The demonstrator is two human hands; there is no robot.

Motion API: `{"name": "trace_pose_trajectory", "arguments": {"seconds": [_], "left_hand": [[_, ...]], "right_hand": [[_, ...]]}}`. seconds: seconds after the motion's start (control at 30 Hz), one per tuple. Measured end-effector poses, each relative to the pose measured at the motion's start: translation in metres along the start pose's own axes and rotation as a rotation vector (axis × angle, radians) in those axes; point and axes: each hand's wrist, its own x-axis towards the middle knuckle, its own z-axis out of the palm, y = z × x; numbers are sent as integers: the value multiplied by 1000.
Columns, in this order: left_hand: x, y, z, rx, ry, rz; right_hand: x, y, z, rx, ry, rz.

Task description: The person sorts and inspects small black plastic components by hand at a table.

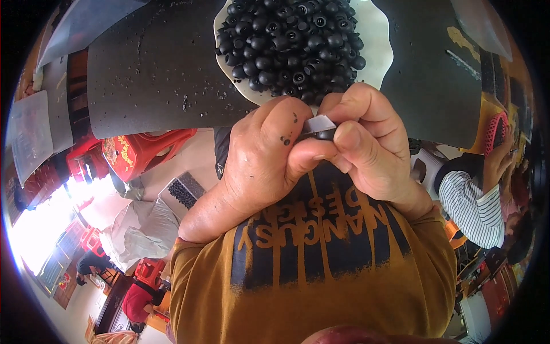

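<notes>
Both of my hands meet just in front of the plate's near rim, fingers pinched close together. My left hand (260,152) is closed, with dark smudges on its index finger, and grips one end of a small flat pale piece (321,123) that looks like a blade. My right hand (372,143) is closed too, its thumb pressed against a small round black cap (326,135) just under that piece. Fingers hide most of both. Beyond the hands, a white wavy-edged plate (378,34) bears a heap of similar black caps (292,49).
Small black scraps dot the dark table (154,74) left of the plate. Red plastic stools (140,155) stand beyond its left edge, near white sacks (149,229). A person in a striped sleeve (472,200) sits to the right; another in red (137,301) is lower left.
</notes>
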Motion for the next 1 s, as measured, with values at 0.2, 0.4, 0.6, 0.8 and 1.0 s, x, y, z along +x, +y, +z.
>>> {"name": "trace_pose_trajectory", "arguments": {"seconds": [0.2, 0.4, 0.6, 0.8, 1.0], "left_hand": [[-1, 0, -2, 129, 13, 39], [-1, 1, -4, 179, -24, 39], [-4, 0, -2, 151, -3, 8], [-3, 4, -4, 251, -71, 49], [-3, 2, -10, 139, -40, 14]], "right_hand": [[-3, 5, 2, 33, 21, 20], [-3, 11, 2, 23, 38, -16], [-4, 10, 2, 47, 40, 4], [-5, 8, 0, -2, 48, -18], [-5, 7, 0, -62, 23, -10]]}}
